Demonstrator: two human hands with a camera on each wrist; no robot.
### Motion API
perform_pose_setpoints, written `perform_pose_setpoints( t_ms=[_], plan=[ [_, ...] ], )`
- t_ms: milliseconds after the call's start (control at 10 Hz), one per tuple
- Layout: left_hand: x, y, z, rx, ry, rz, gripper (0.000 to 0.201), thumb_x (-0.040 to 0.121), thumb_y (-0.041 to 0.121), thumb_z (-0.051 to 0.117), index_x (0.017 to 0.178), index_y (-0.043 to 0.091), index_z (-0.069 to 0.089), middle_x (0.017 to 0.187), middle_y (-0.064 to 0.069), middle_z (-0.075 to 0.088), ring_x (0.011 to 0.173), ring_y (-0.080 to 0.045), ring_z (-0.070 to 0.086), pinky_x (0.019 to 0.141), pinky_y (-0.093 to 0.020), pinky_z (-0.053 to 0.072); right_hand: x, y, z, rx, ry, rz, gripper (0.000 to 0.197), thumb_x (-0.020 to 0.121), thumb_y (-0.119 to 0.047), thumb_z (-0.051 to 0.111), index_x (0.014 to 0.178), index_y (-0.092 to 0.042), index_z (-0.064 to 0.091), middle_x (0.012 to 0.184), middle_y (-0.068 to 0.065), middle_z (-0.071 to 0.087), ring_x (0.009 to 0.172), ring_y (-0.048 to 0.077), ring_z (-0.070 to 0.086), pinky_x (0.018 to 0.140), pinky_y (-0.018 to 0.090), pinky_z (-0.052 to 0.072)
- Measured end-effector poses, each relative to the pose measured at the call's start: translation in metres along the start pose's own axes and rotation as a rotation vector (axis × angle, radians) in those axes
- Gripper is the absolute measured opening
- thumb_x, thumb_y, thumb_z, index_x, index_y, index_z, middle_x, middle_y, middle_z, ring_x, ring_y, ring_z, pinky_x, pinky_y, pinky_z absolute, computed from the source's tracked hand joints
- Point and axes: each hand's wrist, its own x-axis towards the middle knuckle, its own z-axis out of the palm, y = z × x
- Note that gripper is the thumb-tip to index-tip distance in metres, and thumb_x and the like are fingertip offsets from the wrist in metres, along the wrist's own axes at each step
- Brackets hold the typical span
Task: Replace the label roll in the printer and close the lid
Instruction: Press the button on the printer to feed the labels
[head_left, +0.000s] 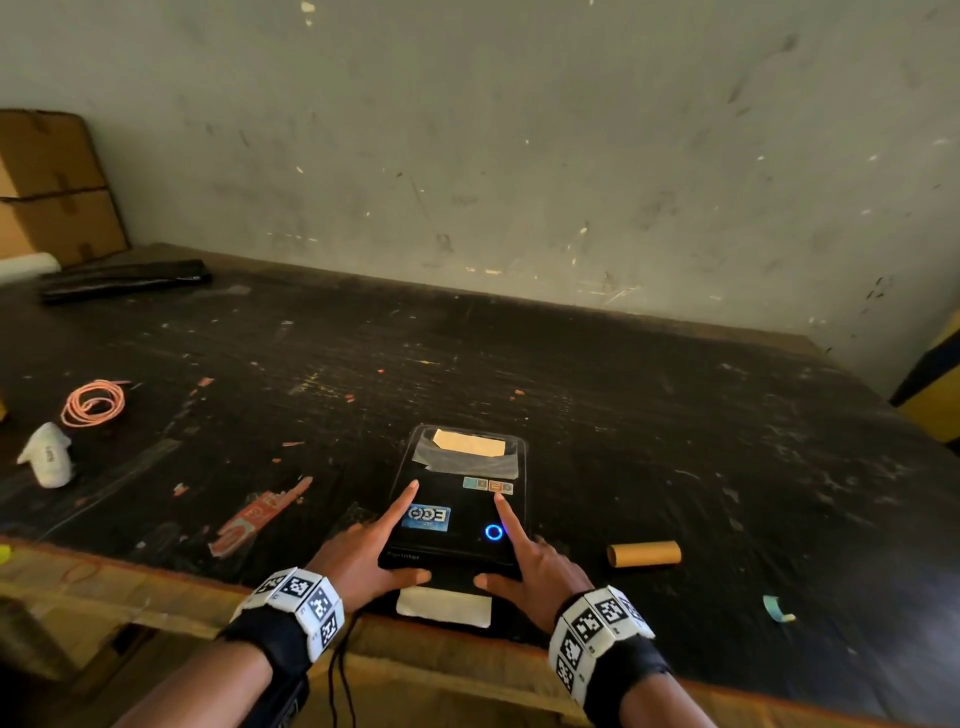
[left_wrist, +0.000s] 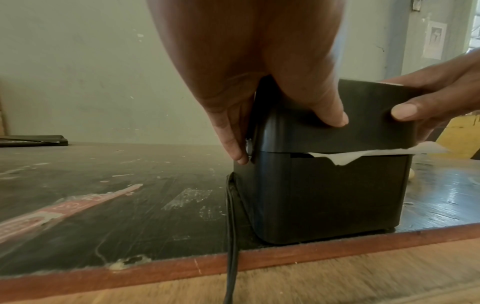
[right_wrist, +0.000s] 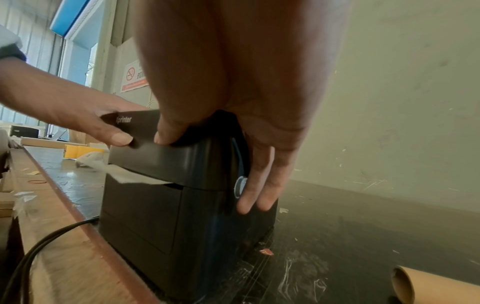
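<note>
The black box-shaped plastic label printer (head_left: 457, 514) is seen at the lower centre of the head view, at the near edge of the dark scuffed worktable (head_left: 623, 415), its long axis running away from the person. Its glossy black lid (left_wrist: 337, 127) is grasped from both sides: the left hand (head_left: 363, 556) has its thumb on the front lip, forefinger stretched along the top and other fingers down the left wall; the right hand (head_left: 530, 566) mirrors this on the right wall. Both hands are equally near, straddling the printer. A strip of white label paper (left_wrist: 363, 154) is caught protruding from the front seam, so the lid is judged down or nearly latched. An empty brown cardboard core (head_left: 644, 553) lies at the lower right, well apart.
</note>
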Motion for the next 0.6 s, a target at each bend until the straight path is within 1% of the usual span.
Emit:
perform_pose_setpoints(
  t_ms=[200, 300, 500, 600],
  plan=[
    [-0.0014, 0.0013, 0.0001, -0.028, 0.0, 0.003, 0.104, 0.075, 0.05, 0.067, 0.136, 0.05, -0.018, 0.152, -0.006, 0.029, 0.133, -0.021, 0.037, 0.109, -0.044, 0.034, -0.0018, -0.001, -0.0025, 0.012, -0.008, 0.006, 0.096, 0.083, -0.053, 0.057, 0.136, -0.048, -0.023, 0.146, 0.018, 0.036, 0.122, 0.029, 0.05, 0.1, 0.046, 0.044],
    [-0.001, 0.0008, 0.0003, -0.028, 0.0, 0.012, 0.105, 0.075, 0.052, 0.066, 0.136, 0.051, -0.018, 0.152, -0.006, 0.03, 0.133, -0.021, 0.038, 0.109, -0.045, 0.034, -0.0022, -0.0001, -0.0013, 0.01, 0.006, -0.006, 0.096, 0.083, -0.053, 0.056, 0.135, -0.049, -0.024, 0.144, 0.017, 0.039, 0.12, 0.027, 0.052, 0.1, 0.046, 0.044],
    [-0.0008, 0.0, -0.0004, -0.03, -0.001, 0.015, 0.105, 0.072, 0.057, 0.065, 0.132, 0.055, -0.02, 0.152, -0.005, 0.03, 0.133, -0.022, 0.038, 0.109, -0.045, 0.034, -0.0021, -0.0013, -0.0007, -0.008, 0.024, 0.0, 0.097, 0.082, -0.054, 0.057, 0.134, -0.051, -0.025, 0.144, 0.016, 0.04, 0.12, 0.027, 0.052, 0.1, 0.047, 0.044],
    [0.0031, -0.002, -0.0014, -0.033, -0.049, 0.014, 0.104, 0.074, 0.056, 0.064, 0.132, 0.054, -0.022, 0.152, -0.005, 0.029, 0.132, -0.021, 0.039, 0.108, -0.045, 0.035, -0.0009, -0.0011, 0.0006, 0.024, 0.018, 0.011, 0.097, 0.082, -0.054, 0.057, 0.133, -0.051, -0.026, 0.142, 0.015, 0.042, 0.119, 0.026, 0.053, 0.1, 0.047, 0.044]
  ],
)
